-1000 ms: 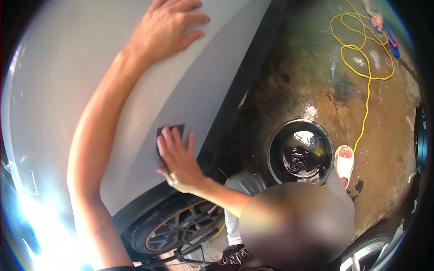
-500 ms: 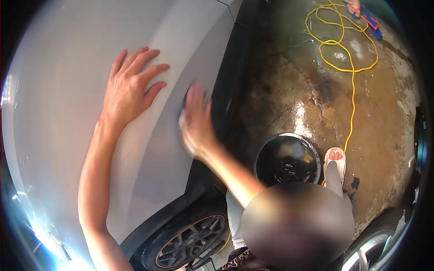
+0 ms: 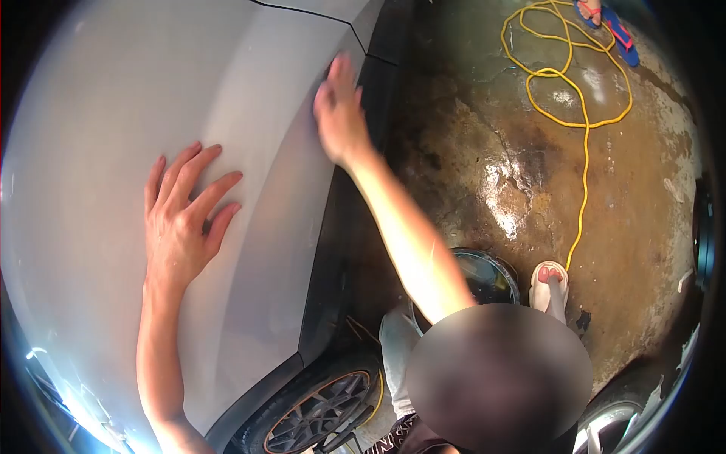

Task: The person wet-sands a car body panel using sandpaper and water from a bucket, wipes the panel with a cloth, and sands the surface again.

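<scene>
My left hand (image 3: 181, 219) lies palm down on the grey car panel (image 3: 113, 151), with its fingers spread and nothing held. Farther forward and to the right, my right hand (image 3: 342, 110) presses against the same panel near its dark lower trim (image 3: 321, 265). It is slightly blurred. A thin dark pad, mostly hidden under the fingers, shows only as a dark edge by the fingertips. A panel seam runs just beyond this hand.
A black bucket (image 3: 488, 276) of liquid stands partly behind my right forearm. Yellow hose or cable (image 3: 586, 174) loops over the wet floor (image 3: 469, 151). A wheel (image 3: 325, 405) is at the bottom. Another person's sandalled foot (image 3: 590, 11) shows at the top right.
My right hand has slid forward along the panel towards the seam. My left hand appears lower in the frame, still spread on the panel. The view has shifted, and my right forearm now covers part of the bucket.
</scene>
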`<state>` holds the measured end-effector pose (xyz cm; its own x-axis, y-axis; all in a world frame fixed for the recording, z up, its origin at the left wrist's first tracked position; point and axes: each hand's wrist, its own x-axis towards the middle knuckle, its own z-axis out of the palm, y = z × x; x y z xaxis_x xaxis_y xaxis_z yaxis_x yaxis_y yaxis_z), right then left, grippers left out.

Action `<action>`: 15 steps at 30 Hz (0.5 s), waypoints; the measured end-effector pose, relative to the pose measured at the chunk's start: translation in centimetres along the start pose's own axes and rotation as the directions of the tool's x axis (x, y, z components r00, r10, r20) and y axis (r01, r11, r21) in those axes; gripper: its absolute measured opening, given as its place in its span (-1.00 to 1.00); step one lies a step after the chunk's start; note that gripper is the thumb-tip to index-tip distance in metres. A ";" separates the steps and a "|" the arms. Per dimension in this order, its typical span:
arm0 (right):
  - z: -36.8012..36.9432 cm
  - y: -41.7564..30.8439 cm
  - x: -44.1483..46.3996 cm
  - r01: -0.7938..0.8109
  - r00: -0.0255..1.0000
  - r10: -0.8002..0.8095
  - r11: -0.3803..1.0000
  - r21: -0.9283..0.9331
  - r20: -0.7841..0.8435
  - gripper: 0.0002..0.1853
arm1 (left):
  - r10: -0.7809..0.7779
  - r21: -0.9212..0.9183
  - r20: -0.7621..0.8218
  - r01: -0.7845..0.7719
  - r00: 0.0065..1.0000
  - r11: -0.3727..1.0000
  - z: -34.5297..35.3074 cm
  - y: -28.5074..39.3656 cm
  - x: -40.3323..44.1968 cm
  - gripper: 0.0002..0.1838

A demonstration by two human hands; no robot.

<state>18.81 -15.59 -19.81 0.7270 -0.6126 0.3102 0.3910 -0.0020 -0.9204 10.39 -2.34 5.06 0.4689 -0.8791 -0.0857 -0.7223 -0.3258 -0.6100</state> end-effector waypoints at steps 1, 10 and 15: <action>-1.0 0.5 2.5 -0.020 0.999 0.022 0.998 0.054 -0.028 -0.26 | -0.007 -0.005 0.005 0.007 1.000 1.000 0.1 0.0 0.0 -0.67; 1.9 -3.6 -8.3 -0.057 0.986 0.077 0.990 -0.130 0.151 -0.21 | -0.009 0.010 0.008 0.009 1.000 1.000 -0.3 0.3 0.5 -0.69; -0.3 0.2 0.8 -0.064 0.998 0.064 0.998 -0.016 -0.019 -0.28 | -0.001 0.030 -0.029 0.001 1.000 1.000 0.1 0.1 0.4 -0.73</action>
<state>19.31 -16.34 -19.77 0.7394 -0.6265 0.2464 0.3346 0.0244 -0.9421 10.57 -2.68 4.94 0.4542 -0.8887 -0.0622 -0.7059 -0.3164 -0.6337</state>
